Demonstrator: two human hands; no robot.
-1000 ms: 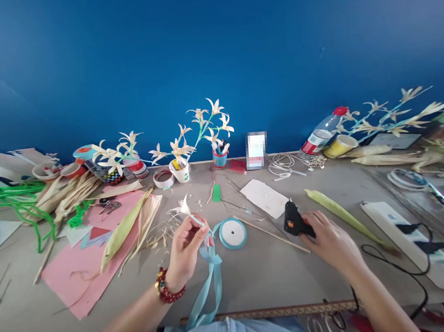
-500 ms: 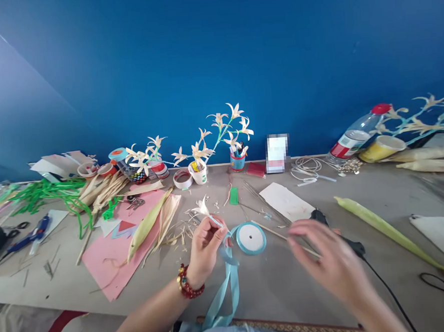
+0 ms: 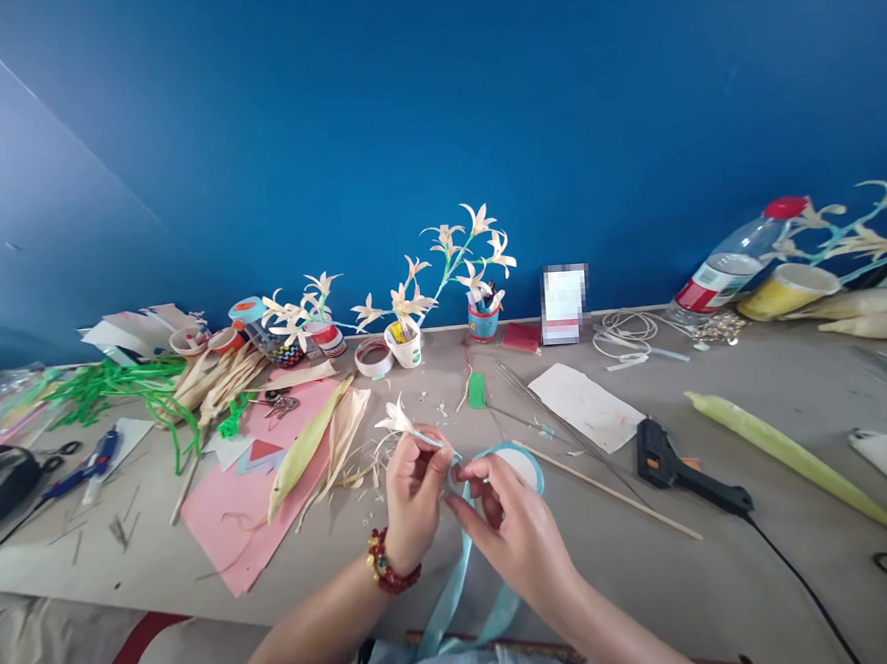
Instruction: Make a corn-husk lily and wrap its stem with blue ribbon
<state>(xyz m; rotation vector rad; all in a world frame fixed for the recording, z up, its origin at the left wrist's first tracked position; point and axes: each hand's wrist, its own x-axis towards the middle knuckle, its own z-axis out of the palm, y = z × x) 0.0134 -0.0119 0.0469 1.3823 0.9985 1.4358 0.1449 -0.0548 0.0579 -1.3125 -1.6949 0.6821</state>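
Note:
My left hand, with a beaded bracelet at its wrist, pinches the stem of a cream handmade flower; the bloom points up and to the left. Light blue ribbon runs from between the hands down to my lap. My right hand is closed, thumb and fingertips on the ribbon close beside the left fingers. Behind the right hand lies the ribbon spool, white with a blue edge and partly covered by the fingers.
A black glue gun and a thin wooden stick lie to the right. Pink paper and corn husks are on the left. Cups of husk flowers, a bottle and a blurred screen stand along the wall.
My right hand has come in from the right, closing on the ribbon beside my left hand. It now partly covers the spool and leaves the glue gun in plain sight.

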